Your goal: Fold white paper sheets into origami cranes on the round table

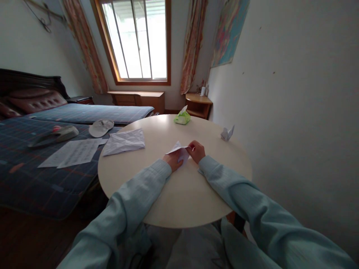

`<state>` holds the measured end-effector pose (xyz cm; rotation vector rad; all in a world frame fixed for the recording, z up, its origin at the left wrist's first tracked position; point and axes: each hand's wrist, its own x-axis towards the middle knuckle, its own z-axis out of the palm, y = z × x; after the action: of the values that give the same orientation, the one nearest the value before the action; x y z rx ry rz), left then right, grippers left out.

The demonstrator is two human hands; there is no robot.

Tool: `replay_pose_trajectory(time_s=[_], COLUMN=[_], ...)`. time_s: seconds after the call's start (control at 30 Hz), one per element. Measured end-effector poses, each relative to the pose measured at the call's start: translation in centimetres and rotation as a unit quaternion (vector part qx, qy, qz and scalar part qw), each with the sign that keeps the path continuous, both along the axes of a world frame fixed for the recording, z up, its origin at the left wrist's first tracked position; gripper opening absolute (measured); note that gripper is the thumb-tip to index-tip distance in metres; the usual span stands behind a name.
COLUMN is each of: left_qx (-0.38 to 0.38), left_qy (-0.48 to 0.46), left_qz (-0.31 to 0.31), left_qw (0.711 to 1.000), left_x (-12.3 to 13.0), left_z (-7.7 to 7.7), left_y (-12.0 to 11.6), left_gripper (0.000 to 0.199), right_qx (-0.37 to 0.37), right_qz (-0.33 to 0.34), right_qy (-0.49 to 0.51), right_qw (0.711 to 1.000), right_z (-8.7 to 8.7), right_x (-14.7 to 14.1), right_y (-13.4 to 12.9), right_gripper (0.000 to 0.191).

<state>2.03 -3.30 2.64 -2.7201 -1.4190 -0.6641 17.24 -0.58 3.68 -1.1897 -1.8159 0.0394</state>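
Note:
A partly folded sheet of white paper (pixel 183 154) is between my two hands over the middle of the round table (pixel 174 201). My left hand (pixel 174 160) grips its left part, with the fingers partly under a raised flap. My right hand (pixel 196 151) pinches the paper's right edge between thumb and fingers. Creased white sheets (pixel 124 141) lie in a stack at the table's left edge. On the right side of the table stands a small folded paper piece (pixel 227 133).
A green tissue pack (pixel 182 117) sits at the table's far edge. Left of the table is a bed (pixel 56 186) with printed sheets (pixel 75 152), a white cap (pixel 101 128) and a grey object (pixel 63 133). A wall (pixel 294 130) rises on the right.

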Motion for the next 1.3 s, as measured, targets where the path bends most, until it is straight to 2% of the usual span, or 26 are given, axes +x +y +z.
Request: replay_pose_trajectory(time_s=[0.33,0.6,0.77,0.97,1.1,1.3], left_qx=[-0.104,-0.078,-0.078,-0.087,-0.087,-0.076], left_qy=[-0.035,-0.055,-0.069,-0.039,-0.028,-0.028], left_qz=[0.074,0.063,0.056,0.069,0.076,0.079], left_qw=[0.991,0.993,0.993,0.993,0.993,0.994], left_x=[-0.4,-0.9,-1.0,-1.0,-0.9,-0.9], left_z=[0.6,-0.8,-1.1,-0.9,-0.7,-0.8], left_y=[0.9,2.2,2.4,2.2,2.1,2.1], left_gripper=[0.055,0.045,0.045,0.05,0.053,0.053], right_qx=[0.006,-0.016,-0.012,0.001,0.03,0.054], right_qz=[0.091,0.17,0.175,0.166,0.124,0.088], right_qy=[0.042,-0.051,-0.073,-0.111,-0.173,-0.29], right_qw=[0.995,0.984,0.982,0.98,0.977,0.951], right_z=[1.0,0.2,0.0,0.1,0.5,0.8], right_x=[-0.3,-0.5,-0.5,-0.2,-0.1,-0.2], right_y=[-1.1,-0.7,-0.6,-0.7,-1.0,-1.3], right_gripper=[0.003,0.01,0.013,0.023,0.024,0.02])
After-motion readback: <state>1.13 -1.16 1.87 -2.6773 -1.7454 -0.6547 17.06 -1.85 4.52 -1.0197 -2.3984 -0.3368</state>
